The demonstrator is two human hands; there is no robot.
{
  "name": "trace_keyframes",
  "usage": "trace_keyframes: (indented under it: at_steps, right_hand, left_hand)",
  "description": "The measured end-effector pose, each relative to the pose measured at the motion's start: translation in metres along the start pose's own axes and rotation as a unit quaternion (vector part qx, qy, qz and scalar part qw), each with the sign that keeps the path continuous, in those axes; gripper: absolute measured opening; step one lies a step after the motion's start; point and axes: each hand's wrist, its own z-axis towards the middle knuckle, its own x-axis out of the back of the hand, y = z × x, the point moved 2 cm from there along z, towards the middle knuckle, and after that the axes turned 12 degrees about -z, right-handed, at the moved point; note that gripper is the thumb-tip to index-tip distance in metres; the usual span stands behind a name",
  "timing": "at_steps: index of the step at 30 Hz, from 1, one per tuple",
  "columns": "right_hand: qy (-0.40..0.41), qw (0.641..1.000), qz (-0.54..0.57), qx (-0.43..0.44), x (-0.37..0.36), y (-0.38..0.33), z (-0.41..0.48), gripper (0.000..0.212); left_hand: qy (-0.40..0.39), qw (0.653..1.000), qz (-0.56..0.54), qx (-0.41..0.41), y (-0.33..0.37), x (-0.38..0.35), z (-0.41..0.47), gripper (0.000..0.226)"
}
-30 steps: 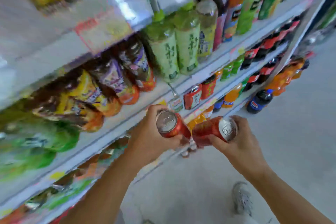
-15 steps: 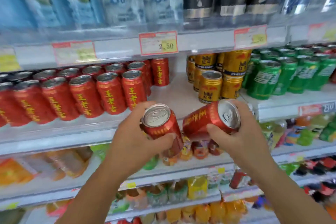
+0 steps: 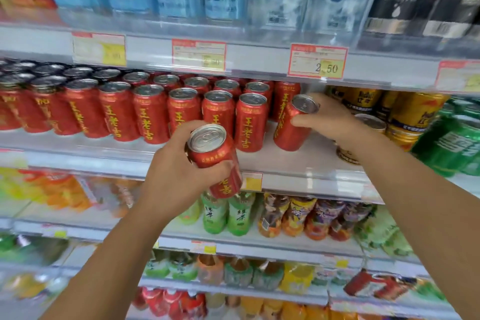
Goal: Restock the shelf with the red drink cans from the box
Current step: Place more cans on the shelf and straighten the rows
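Note:
Each of my hands grips one red drink can with yellow lettering. My left hand (image 3: 179,176) holds its red can (image 3: 213,156) in front of the shelf edge, tilted, silver top towards me. My right hand (image 3: 335,122) has its red can (image 3: 291,125) over the white shelf (image 3: 298,161), leaning left, at the right end of the rows of red cans (image 3: 145,112). Whether that can's base touches the shelf I cannot tell. The box is out of view.
Gold cans (image 3: 413,112) and green cans (image 3: 452,143) stand right of my right hand. Blue and white bottles fill the shelf above, behind price tags (image 3: 318,60). Green tea bottles (image 3: 226,215) and other drinks fill the lower shelves.
My right hand has carried its can up and right, onto the shelf beside the red rows. My left hand has turned its can more upright. The view has moved closer to the shelf.

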Motion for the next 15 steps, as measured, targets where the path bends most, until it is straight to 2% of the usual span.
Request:
trace_keyframes:
  at_steps: [2, 5, 9, 12, 15]
  right_hand:
    - [-0.006, 0.999, 0.033, -0.002, -0.003, 0.003, 0.01, 0.029]
    - [0.026, 0.994, 0.094, -0.045, -0.018, 0.015, 0.014, 0.045]
    - [0.062, 0.988, 0.107, -0.089, -0.051, 0.026, 0.004, 0.088]
    - [0.091, 0.988, 0.078, -0.095, -0.058, 0.034, 0.007, 0.083]
    - [0.076, 0.991, 0.058, -0.09, -0.054, 0.04, 0.017, 0.072]
  left_hand:
    - [0.004, 1.0, -0.001, 0.0, -0.002, 0.004, 0.002, 0.057]
    - [0.005, 1.0, -0.005, 0.001, -0.002, 0.004, 0.007, 0.055]
    - [0.005, 1.0, -0.018, 0.002, -0.005, -0.001, 0.012, 0.057]
    - [0.001, 1.0, -0.018, -0.002, -0.006, -0.003, 0.013, 0.058]
    - [0.001, 1.0, -0.023, 0.001, -0.006, -0.005, 0.014, 0.057]
